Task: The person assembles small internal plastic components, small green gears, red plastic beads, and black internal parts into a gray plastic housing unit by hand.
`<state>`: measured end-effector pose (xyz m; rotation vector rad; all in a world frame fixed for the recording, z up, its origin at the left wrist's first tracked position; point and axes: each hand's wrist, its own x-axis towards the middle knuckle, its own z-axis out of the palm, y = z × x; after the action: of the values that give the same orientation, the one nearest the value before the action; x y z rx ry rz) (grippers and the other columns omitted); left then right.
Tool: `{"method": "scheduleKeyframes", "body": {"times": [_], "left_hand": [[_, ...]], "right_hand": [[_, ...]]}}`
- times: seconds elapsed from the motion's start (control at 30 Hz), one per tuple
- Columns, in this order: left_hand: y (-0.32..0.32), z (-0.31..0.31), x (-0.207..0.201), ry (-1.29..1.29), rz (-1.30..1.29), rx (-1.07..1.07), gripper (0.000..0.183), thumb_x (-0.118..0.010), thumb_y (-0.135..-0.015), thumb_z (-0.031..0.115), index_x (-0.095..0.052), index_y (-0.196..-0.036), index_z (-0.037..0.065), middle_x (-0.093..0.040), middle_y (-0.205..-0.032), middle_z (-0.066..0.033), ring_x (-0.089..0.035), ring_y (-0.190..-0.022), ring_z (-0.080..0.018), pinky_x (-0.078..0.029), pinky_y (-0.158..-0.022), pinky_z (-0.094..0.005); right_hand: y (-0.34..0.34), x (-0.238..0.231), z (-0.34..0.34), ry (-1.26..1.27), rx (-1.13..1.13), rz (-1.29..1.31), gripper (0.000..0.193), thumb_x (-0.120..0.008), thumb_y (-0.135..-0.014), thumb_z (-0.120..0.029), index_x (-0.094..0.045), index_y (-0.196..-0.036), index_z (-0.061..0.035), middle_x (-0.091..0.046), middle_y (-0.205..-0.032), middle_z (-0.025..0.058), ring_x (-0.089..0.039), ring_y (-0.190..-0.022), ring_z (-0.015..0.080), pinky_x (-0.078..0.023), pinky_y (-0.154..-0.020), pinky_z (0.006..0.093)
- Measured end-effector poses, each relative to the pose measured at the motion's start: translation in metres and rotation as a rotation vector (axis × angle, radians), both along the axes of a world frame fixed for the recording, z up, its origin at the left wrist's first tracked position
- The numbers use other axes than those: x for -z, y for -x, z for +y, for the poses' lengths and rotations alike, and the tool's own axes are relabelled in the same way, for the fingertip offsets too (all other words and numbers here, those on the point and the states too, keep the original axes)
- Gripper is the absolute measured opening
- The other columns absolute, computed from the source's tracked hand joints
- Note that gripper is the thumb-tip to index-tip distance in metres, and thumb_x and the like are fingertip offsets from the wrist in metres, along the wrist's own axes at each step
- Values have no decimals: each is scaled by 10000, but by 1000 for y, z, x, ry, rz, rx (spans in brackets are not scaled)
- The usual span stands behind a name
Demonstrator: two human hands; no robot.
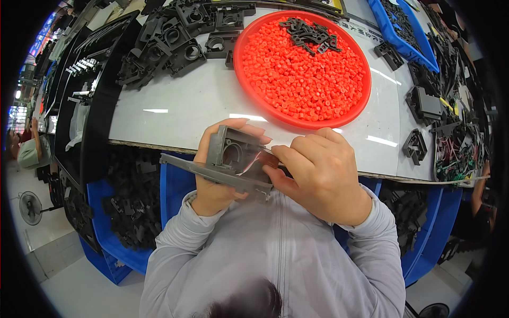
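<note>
A dark grey plastic housing (218, 163) with a round opening and a long flat flange is held in front of my chest, just off the table's near edge. My left hand (209, 192) wraps round it from behind and below. Thin red and white wires (251, 163) run out of the housing toward a small reddish-brown part (269, 158). My right hand (323, 172) pinches that part between thumb and forefinger at the housing's right side. The fingers cover much of the small part, so its exact kind does not show.
A red round tray (239, 74) of small red caps, with black clips on top, stands on the white table (175, 119). Similar dark housings (169, 45) are piled at the back left. Blue bins (127, 254) flank me below. Wire bundles (456, 156) lie far right.
</note>
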<state>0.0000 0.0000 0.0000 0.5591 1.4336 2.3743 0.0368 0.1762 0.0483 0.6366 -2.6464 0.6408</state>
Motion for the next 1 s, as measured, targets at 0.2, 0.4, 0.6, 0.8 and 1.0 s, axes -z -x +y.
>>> {"method": "scheduleKeyframes", "body": {"times": [0.2, 0.4, 0.6, 0.8, 1.0], "left_hand": [[-2, 2, -3, 6, -67, -19, 984, -830, -553, 436, -317, -1254, -28, -506, -1164, -187, -546, -1070, -270, -491, -900, -400], [0, 2, -1, 31, -1, -11, 1008, -833, -533, 443, -315, -1254, -34, -506, -1166, -189, -547, -1069, -271, -494, -894, -397], [-1, 5, 1, -53, 30, -18, 949, -806, -581, 458, -326, -1237, -33, -516, -1129, -231, -562, -1033, -296, -502, -870, -395], [-4, 8, 2, -45, 107, -19, 873, -727, -674, 507, -316, -1235, -22, -517, -1114, -247, -581, -987, -298, -517, -820, -392], [-4, 8, 3, 20, 233, -56, 838, -689, -695, 541, -323, -1211, -8, -522, -1099, -232, -581, -979, -292, -520, -810, -391]], "right_hand": [[3, -4, 0, -11, -16, -10, 247, -735, -568, -100, -607, -774, -52, -495, -589, 13, -498, -508, 170, -367, -505, 304], [7, -2, 2, 81, -35, -44, 147, -675, -645, -140, -569, -657, -40, -488, -562, 40, -489, -486, 224, -371, -478, 354], [11, -6, 3, 145, -52, -111, 158, -682, -646, -143, -576, -648, -27, -487, -553, 55, -499, -488, 242, -384, -470, 359], [10, -6, 5, 122, -90, -103, 177, -685, -625, -144, -540, -608, -44, -486, -553, 56, -507, -495, 241, -392, -472, 362], [9, -2, 6, 151, -101, -68, 188, -682, -620, -155, -527, -612, -49, -493, -582, 58, -522, -526, 236, -393, -490, 352]]}}
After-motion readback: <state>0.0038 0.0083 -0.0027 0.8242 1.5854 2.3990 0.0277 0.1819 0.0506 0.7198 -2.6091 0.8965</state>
